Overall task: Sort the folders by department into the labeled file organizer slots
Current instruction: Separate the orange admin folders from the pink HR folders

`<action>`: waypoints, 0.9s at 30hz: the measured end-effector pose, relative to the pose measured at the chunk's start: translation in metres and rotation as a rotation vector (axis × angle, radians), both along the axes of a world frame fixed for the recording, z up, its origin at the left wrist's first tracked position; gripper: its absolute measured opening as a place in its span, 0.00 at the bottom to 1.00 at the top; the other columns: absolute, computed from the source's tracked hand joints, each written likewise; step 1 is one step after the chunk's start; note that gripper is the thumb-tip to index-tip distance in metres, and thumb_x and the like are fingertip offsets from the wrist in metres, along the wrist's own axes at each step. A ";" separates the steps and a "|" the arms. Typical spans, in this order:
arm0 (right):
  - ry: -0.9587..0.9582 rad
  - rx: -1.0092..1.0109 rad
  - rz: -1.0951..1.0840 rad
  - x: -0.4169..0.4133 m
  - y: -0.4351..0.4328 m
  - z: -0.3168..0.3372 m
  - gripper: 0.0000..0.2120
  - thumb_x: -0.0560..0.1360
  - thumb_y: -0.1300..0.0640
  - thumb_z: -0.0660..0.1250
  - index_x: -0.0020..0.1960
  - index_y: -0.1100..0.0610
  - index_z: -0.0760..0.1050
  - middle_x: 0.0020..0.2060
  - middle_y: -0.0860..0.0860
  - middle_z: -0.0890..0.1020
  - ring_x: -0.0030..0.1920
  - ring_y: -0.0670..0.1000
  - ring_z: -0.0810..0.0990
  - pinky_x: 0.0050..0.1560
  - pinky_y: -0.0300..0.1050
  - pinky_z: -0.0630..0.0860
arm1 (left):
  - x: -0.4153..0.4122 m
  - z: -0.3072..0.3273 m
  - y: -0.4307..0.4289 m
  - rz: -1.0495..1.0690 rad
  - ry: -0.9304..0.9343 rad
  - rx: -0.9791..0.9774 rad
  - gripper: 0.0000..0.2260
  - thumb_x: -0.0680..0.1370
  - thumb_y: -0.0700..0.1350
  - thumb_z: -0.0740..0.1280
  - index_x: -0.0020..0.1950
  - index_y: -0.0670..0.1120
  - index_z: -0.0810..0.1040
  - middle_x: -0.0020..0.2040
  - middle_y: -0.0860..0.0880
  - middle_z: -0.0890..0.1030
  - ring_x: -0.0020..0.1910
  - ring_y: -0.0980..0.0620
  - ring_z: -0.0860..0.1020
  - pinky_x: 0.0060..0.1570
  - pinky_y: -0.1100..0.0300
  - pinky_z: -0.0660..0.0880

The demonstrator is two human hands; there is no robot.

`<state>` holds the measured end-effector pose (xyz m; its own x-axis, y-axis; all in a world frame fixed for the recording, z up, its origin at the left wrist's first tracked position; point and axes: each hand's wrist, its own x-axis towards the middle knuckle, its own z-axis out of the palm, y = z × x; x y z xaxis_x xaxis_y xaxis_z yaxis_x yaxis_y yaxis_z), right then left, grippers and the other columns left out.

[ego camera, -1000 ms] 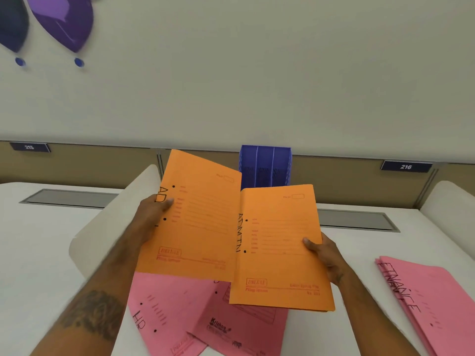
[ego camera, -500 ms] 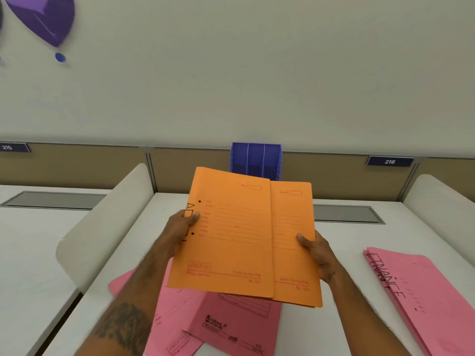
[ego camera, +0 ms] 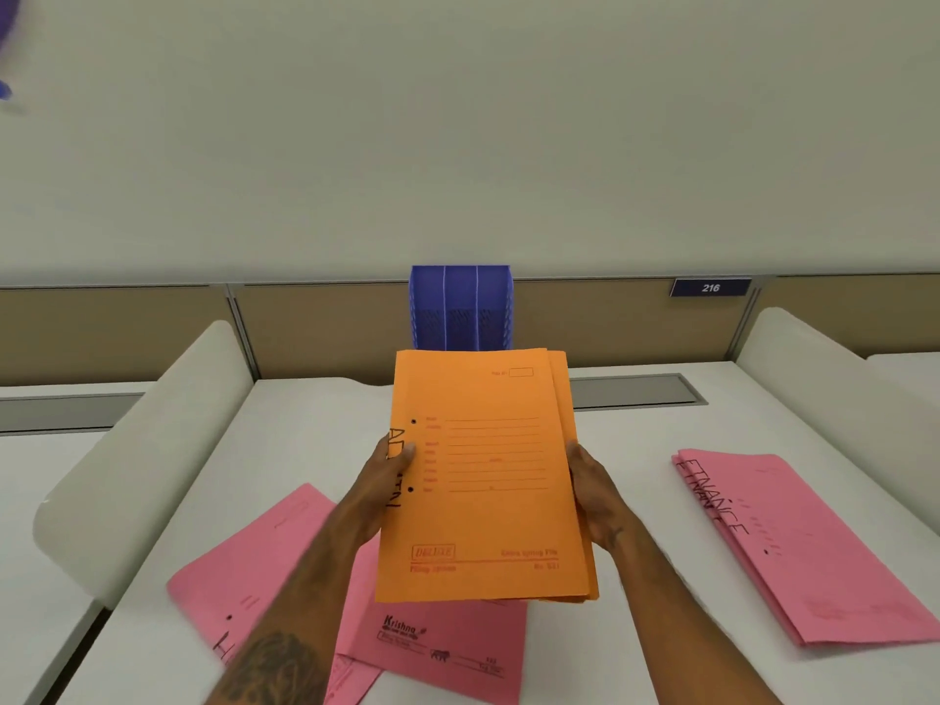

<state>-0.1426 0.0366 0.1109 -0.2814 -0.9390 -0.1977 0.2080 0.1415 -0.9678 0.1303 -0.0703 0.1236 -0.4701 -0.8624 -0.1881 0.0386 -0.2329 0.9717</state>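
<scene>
I hold a stack of orange folders (ego camera: 488, 475) marked ADMIN above the desk, stacked nearly flush one on the other. My left hand (ego camera: 384, 480) grips the stack's left edge with the thumb over the lettering. My right hand (ego camera: 592, 496) grips its right edge. Behind the stack, at the desk's back, stands the blue file organizer (ego camera: 460, 307) with three upright slots; its labels are too dark to read. Pink folders (ego camera: 285, 562), one marked H, lie under my arms. A pile of pink FINANCE folders (ego camera: 793, 541) lies at the right.
The white desk (ego camera: 315, 440) has curved white dividers at left (ego camera: 142, 445) and right (ego camera: 834, 368). A grey cable tray (ego camera: 636, 391) runs along the back. A tan partition with a 216 sign (ego camera: 710, 287) rises behind it.
The two orange folders, held apart side by side a second ago, have slid together into one stack. My hands came closer together and the view shifted right.
</scene>
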 end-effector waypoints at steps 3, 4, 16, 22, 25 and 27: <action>-0.018 0.066 -0.029 -0.008 0.008 -0.002 0.30 0.75 0.30 0.51 0.59 0.48 0.80 0.51 0.57 0.85 0.50 0.60 0.85 0.43 0.54 0.82 | -0.016 -0.005 0.002 -0.012 -0.030 -0.044 0.12 0.83 0.50 0.63 0.67 0.55 0.73 0.57 0.47 0.85 0.53 0.43 0.84 0.46 0.46 0.83; -0.029 0.084 -0.036 -0.014 0.010 -0.004 0.32 0.75 0.29 0.49 0.58 0.48 0.81 0.50 0.57 0.85 0.50 0.60 0.85 0.43 0.53 0.82 | -0.022 -0.007 0.003 -0.014 -0.047 -0.052 0.14 0.83 0.50 0.63 0.68 0.55 0.72 0.58 0.47 0.85 0.53 0.43 0.84 0.47 0.45 0.83; 0.121 0.099 -0.055 -0.132 0.033 -0.027 0.25 0.73 0.42 0.68 0.64 0.52 0.70 0.54 0.52 0.83 0.51 0.56 0.84 0.46 0.54 0.83 | -0.140 -0.037 0.030 0.068 -0.202 -0.083 0.12 0.82 0.51 0.63 0.66 0.56 0.72 0.55 0.48 0.84 0.47 0.48 0.86 0.44 0.48 0.84; 0.182 0.196 -0.078 -0.197 0.042 -0.056 0.26 0.73 0.45 0.71 0.66 0.53 0.67 0.55 0.51 0.80 0.51 0.54 0.83 0.43 0.51 0.83 | -0.208 -0.066 0.055 0.192 -0.302 -0.138 0.14 0.83 0.50 0.62 0.68 0.48 0.74 0.57 0.45 0.83 0.51 0.44 0.84 0.54 0.40 0.80; 0.252 0.224 -0.067 -0.219 0.045 -0.071 0.23 0.73 0.46 0.71 0.63 0.52 0.70 0.56 0.52 0.81 0.50 0.52 0.82 0.42 0.49 0.82 | -0.230 -0.079 0.069 0.245 -0.390 -0.153 0.14 0.83 0.52 0.62 0.66 0.48 0.75 0.57 0.45 0.83 0.52 0.44 0.83 0.56 0.41 0.80; 0.332 0.254 -0.059 -0.230 0.048 -0.083 0.24 0.73 0.45 0.71 0.65 0.53 0.71 0.58 0.53 0.80 0.53 0.55 0.81 0.50 0.55 0.81 | -0.241 -0.087 0.078 0.270 -0.450 -0.169 0.15 0.83 0.53 0.61 0.66 0.47 0.76 0.58 0.46 0.83 0.53 0.44 0.83 0.57 0.42 0.79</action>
